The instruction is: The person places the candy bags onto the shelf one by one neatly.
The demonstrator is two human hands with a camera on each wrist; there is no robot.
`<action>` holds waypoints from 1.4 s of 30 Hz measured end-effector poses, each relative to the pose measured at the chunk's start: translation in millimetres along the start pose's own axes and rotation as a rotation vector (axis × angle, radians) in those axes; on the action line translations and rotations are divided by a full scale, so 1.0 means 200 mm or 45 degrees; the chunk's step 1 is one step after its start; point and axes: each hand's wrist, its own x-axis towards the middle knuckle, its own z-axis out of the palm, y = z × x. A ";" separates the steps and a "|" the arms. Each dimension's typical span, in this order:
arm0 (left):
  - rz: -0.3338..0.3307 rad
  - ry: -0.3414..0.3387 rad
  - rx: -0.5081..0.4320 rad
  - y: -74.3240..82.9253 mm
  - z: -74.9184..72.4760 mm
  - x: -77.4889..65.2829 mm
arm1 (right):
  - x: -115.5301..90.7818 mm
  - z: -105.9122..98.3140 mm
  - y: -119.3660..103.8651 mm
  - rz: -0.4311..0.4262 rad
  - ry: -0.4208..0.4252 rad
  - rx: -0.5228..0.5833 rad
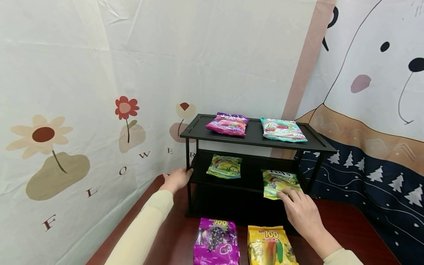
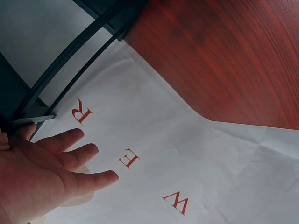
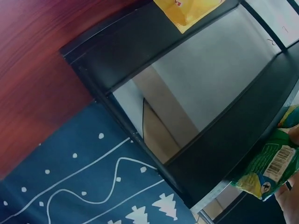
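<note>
Head view: right green packet [image 1: 279,179] held by my right hand [image 1: 303,211] at the middle shelf [image 1: 253,170]

Right side. My thumb and fingers close in a pinch on the lower part of the right green packet, with little gap between them beyond the packet itself. The packet is at the right part of the middle shelf, its lower end reaching over the front edge. The right wrist view shows a barcode label [image 3: 279,163] on its back; most of my hand is cut off there.

Left side. My left hand [image 1: 177,179] is at the rack's front left post [image 1: 189,197], beside the middle shelf. The left wrist view finds three fingers [image 2: 96,183] extended and apart; I cannot tell whether the thumb and the remaining finger pinch the frame or merely touch it.

Surroundings. The left green packet [image 1: 225,166] lies on the left part of the middle shelf, well apart from the one I hold. The top shelf [image 1: 255,128] carries a purple-pink packet [image 1: 228,124] on the left and a teal-and-white packet [image 1: 283,130] on the right. Below, toward me, are a purple bag [image 1: 216,241] and, to its right, a yellow bag [image 1: 271,244]. The rack stands on a red-brown table [image 1: 344,224].
</note>
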 end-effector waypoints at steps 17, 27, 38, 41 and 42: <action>0.001 -0.004 -0.011 0.00 0.00 0.00 | -0.01 0.04 0.03 0.087 -0.132 0.041; 0.006 -0.009 -0.028 0.00 0.00 0.00 | -0.07 0.06 0.00 0.077 0.009 -0.027; 0.002 -0.008 -0.032 0.00 -0.01 -0.01 | -0.07 0.07 0.00 0.074 -0.115 -0.047; 0.004 -0.006 -0.034 0.00 -0.01 -0.01 | -0.07 0.08 0.00 0.080 -0.120 -0.050; 0.005 -0.004 -0.035 0.00 -0.01 -0.01 | -0.07 0.08 0.00 0.079 -0.105 -0.049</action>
